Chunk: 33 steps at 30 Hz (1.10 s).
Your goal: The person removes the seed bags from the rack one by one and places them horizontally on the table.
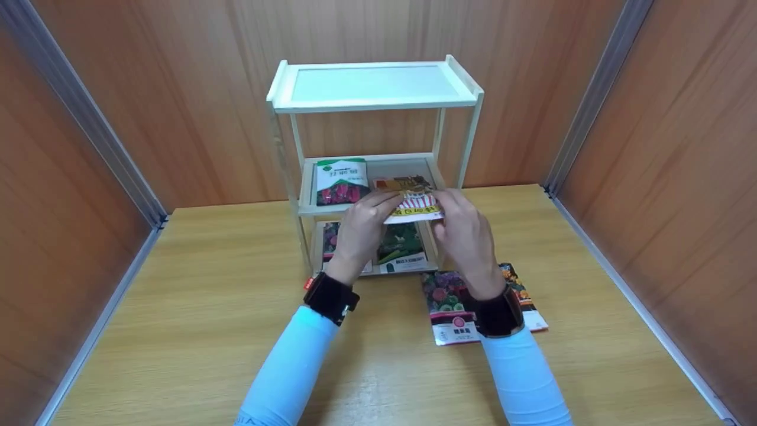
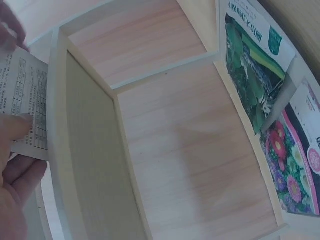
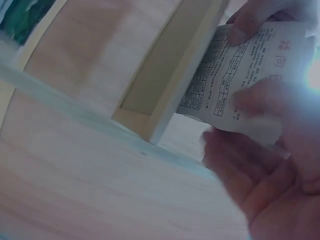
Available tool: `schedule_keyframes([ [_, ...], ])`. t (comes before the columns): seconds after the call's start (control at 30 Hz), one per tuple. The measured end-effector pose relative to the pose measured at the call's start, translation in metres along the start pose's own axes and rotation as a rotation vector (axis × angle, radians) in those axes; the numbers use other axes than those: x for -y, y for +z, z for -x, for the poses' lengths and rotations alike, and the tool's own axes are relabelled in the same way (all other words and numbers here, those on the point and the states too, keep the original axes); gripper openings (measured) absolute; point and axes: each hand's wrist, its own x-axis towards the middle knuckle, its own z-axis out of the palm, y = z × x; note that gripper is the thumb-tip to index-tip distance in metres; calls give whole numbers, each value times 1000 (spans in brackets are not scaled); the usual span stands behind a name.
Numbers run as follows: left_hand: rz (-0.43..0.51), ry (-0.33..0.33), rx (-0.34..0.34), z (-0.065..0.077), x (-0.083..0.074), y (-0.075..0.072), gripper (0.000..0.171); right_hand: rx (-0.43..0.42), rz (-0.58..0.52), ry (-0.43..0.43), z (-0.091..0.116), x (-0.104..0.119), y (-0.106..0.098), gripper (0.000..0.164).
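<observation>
A yellow-and-brown seed packet [image 1: 416, 201] with red-and-white stripes is held at the right half of the rack's middle shelf. My left hand [image 1: 362, 231] grips its left edge, thumb under the printed back. At the opposite edge, my right hand [image 1: 468, 239] pinches it between thumb and fingers. The right wrist view shows the packet's white printed back [image 3: 235, 75], its far end over the shelf edge. Left of it on that shelf lies a green-and-white packet [image 1: 342, 180] with a pink picture.
The white rack [image 1: 378, 109] has three tiers. On its bottom shelf lie a green-pictured packet [image 1: 403, 245] and a flower packet [image 2: 290, 165]. Two more packets, one purple-flowered [image 1: 443, 302] and one orange-flowered [image 1: 523, 296], lie on the table under the right forearm. Wooden panels surround the table.
</observation>
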Motion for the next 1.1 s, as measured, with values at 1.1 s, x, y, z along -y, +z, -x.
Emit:
schedule_keyframes([
  [1.1, 23, 45, -181, 36, -3, -30, 27, 173, -968, 655, -13, 10, 4, 26],
])
